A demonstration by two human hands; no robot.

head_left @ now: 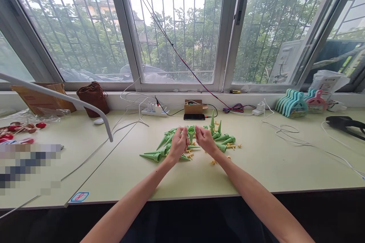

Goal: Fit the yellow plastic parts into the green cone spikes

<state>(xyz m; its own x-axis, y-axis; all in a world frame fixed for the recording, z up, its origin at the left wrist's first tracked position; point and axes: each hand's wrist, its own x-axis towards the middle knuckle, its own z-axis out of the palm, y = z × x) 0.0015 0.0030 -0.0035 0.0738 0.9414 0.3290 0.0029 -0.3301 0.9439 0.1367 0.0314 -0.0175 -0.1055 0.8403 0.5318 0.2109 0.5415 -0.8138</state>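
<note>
Between my two hands a green plastic watering spike (pixel 191 135) is held upright, its round open end facing up toward me. The fingers of my left hand (pixel 179 142) are closed at its left side. My right hand (pixel 205 139) is pinched against its right side. More green spikes lie around both hands, such as one (pixel 151 156) on the left and others (pixel 228 140) on the right. One green spike (pixel 212 122) stands point up behind my right hand. Small yellow plastic valve pieces (pixel 231 146) are scattered among them.
A black phone (pixel 194 117) lies in front of a small cardboard box (pixel 194 107). Power strip (pixel 156 110) and cables run along the window. Teal hangers (pixel 291 103) stand at right, near black headphones (pixel 346 123). A white curved tube (pixel 85 104) crosses the left side.
</note>
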